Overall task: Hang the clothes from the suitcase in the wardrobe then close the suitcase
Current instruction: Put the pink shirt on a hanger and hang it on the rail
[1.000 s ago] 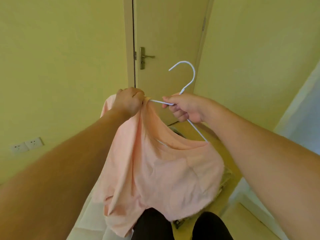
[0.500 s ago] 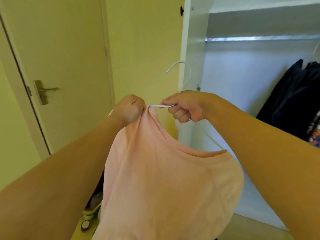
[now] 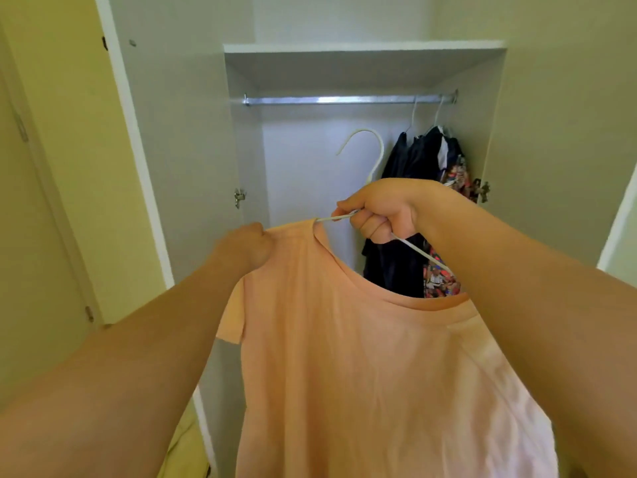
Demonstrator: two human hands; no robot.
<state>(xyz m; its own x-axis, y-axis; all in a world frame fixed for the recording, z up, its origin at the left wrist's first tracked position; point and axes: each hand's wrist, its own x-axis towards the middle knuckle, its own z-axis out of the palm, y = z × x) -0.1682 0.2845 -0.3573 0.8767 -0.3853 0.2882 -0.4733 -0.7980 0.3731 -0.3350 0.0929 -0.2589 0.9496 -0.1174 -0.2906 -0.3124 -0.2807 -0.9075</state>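
I have the peach T-shirt (image 3: 362,357) up in front of the open wardrobe (image 3: 186,139), threaded onto a white wire hanger (image 3: 374,157). My right hand (image 3: 382,210) is curled tight around the hanger just under its hook, the wire running out of the fist on both sides. My left hand (image 3: 246,246) pinches the shirt's shoulder in a closed fist, pulling the fabric over the hanger's end. The shirt hangs between my arms, below the metal rail (image 3: 344,99) and not yet on it.

As I judge it, the left shoulder is about seated, while on the right the bare wire shows above the neckline, so that side may need settling first. To do this well I would let the left hand go only once the fabric sits evenly, then lift with the right hand until the hook clears the rail and lower it onto the free stretch at the left, well apart from the clothes already there. The hook opens leftward, so I would bring it over the rail from the front and keep the shirt from sliding off.

Counted: one peach shirt, one hanger in hand, one rail, one shelf (image 3: 362,48) above it. Two white hanger hooks (image 3: 413,112) sit on the rail at its right end, carrying dark garments (image 3: 410,157) and one bright patterned garment (image 3: 456,174); I cannot tell exactly how many dark pieces. The suitcase is out of view.
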